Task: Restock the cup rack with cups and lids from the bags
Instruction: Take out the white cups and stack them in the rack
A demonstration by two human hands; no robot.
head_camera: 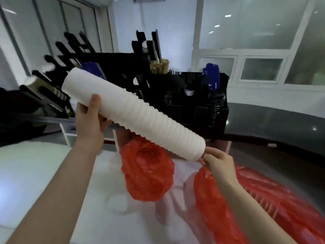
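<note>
Grey-white table (26,173), frosted windows (246,23) behind, head view: my left hand (89,124) curls its fingers (104,123) round the stack of white cups (133,117), held slanted in the air above the red bags (146,173), while my right hand (218,161) pinches the near end. Best to hold the stack straight, aim its far end at a free slot in the black cup rack (105,67) and slide it in slowly. The black organiser (202,95) sits just right of the rack, and the rack prongs could snag the rims.

Cool, even light filled the room; the frosted windows (246,29) mirrored ceiling lamps. Wide-angle distortion bent the edges, motion blur softened everything, and shadows were faint.
</note>
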